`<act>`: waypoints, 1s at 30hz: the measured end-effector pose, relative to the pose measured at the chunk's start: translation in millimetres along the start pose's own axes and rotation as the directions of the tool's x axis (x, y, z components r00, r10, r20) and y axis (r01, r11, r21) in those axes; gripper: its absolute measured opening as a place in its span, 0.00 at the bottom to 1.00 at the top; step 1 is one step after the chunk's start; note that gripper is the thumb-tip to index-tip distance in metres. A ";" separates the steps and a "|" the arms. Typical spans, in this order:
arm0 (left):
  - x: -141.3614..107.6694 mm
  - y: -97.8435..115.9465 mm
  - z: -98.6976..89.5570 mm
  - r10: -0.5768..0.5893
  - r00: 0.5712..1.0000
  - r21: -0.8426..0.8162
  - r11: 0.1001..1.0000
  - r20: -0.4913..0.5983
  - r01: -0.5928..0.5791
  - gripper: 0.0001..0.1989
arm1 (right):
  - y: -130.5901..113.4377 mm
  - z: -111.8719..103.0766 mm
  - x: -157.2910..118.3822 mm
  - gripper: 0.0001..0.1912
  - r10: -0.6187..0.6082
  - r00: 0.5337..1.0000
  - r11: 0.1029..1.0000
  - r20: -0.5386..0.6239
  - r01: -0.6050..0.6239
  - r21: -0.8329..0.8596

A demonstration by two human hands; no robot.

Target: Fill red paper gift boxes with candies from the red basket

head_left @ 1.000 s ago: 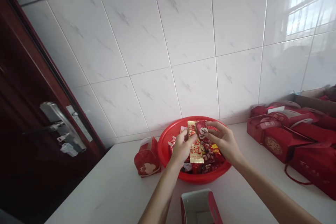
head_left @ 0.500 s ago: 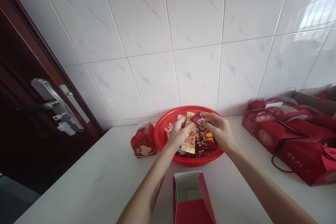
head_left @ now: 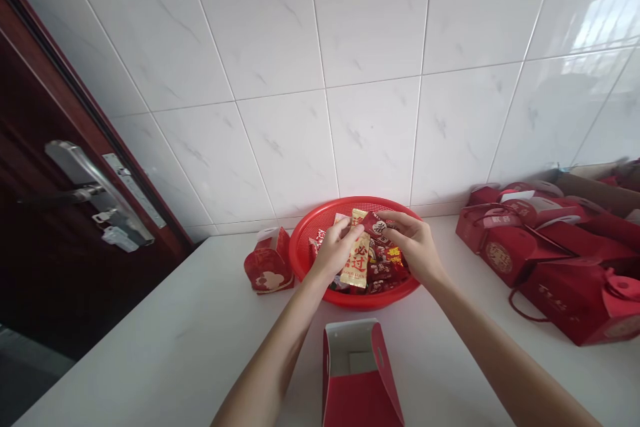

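Note:
Over a red plastic basket point(head_left: 306, 260) of wrapped sweets, my left hand point(head_left: 336, 247) is closed on a long cream packet point(head_left: 355, 267) with red characters. A pinkish packet shows partly behind its fingers. My right hand point(head_left: 416, 243) pinches a dark red packet point(head_left: 375, 225) with white characters, just right of my left fingertips. Several dark red packets point(head_left: 387, 273) lie in the basket under my hands. Nearer to me stands an open red box point(head_left: 363, 393) with a white inside.
A small red box point(head_left: 270, 263) stands left of the basket on the white table point(head_left: 165, 320). Several closed red gift boxes point(head_left: 550, 293) and a cardboard box point(head_left: 595, 190) are at the right. A dark door with a metal handle point(head_left: 107, 193) is at the left.
The view has shifted slightly, so things sit a little further left and higher. Both hands keep their packets over the basket, with hardly any movement between them.

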State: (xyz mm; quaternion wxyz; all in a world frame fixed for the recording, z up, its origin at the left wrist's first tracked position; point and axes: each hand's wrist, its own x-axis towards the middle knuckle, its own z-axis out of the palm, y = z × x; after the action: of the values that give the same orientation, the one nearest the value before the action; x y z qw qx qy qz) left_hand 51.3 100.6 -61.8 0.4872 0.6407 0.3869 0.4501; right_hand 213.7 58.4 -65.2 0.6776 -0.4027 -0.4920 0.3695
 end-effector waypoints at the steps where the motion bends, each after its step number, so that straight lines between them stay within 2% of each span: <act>1: 0.2 0.5 -0.2 -0.014 1.000 -0.001 1.000 -0.018 0.014 0.14 | -0.2 -0.1 0.0 0.13 0.007 1.000 1.000 -0.003 -0.007 0.000; 4: 0.4 2.1 0.1 -0.042 0.997 -0.008 0.999 -0.063 0.041 0.14 | -0.9 -0.1 0.1 0.13 0.030 0.999 1.000 -0.013 -0.030 0.004; 7: 1.6 1.4 -0.3 -0.034 0.999 -0.019 0.999 -0.010 0.034 0.14 | -1.5 0.1 0.2 0.13 0.054 0.998 0.998 -0.015 -0.053 0.019; 10: 5.8 -0.5 -8.7 -0.061 0.998 0.028 0.998 0.008 0.061 0.16 | -1.7 -0.2 0.6 0.14 0.078 0.997 0.996 -0.009 -0.078 0.050; 12: 9.9 -0.8 -22.1 -0.077 0.997 0.097 0.992 0.015 0.075 0.18 | -1.5 -0.8 1.3 0.14 0.095 0.995 0.993 -0.021 -0.093 0.076; 14: 14.0 0.0 -40.4 -0.044 0.999 0.195 0.980 -0.011 0.046 0.18 | -0.9 -1.2 2.2 0.15 0.122 0.992 0.987 -0.032 -0.118 0.104; 17: 18.5 0.8 -68.1 0.058 0.988 0.363 0.932 -0.141 -0.003 0.18 | 0.1 -1.0 3.0 0.15 0.144 0.989 0.982 -0.037 -0.138 0.130; 20: 20.4 -1.9 -82.2 0.110 0.974 0.462 0.887 -0.197 -0.007 0.17 | 0.6 -0.3 3.1 0.14 0.127 0.991 0.984 -0.043 -0.121 0.130; 23: 19.3 -7.3 -77.4 0.082 0.985 0.486 0.874 -0.150 0.002 0.17 | 1.2 0.1 3.4 0.13 0.122 0.991 0.984 -0.056 -0.113 0.135; 26: 18.7 -10.3 -64.4 -0.032 0.999 0.503 0.864 -0.020 0.038 0.17 | 2.3 0.2 4.4 0.13 0.116 0.991 0.984 -0.069 -0.105 0.145; 28: 21.7 -8.8 -59.2 -0.064 0.998 0.579 0.814 0.016 0.043 0.17 | 3.2 0.4 5.2 0.13 0.105 0.992 0.984 -0.077 -0.092 0.152; 30: 29.1 -4.7 -59.6 -0.048 0.999 0.669 0.742 -0.010 0.042 0.18 | 4.0 0.7 6.0 0.14 0.096 0.991 0.984 -0.093 -0.080 0.161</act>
State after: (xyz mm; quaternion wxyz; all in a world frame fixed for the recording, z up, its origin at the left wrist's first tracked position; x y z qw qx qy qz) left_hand 2.8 145.3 -53.5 0.2375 0.7648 0.5359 0.2674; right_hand 214.0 65.5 -66.5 0.7140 -0.3876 -0.4087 0.4159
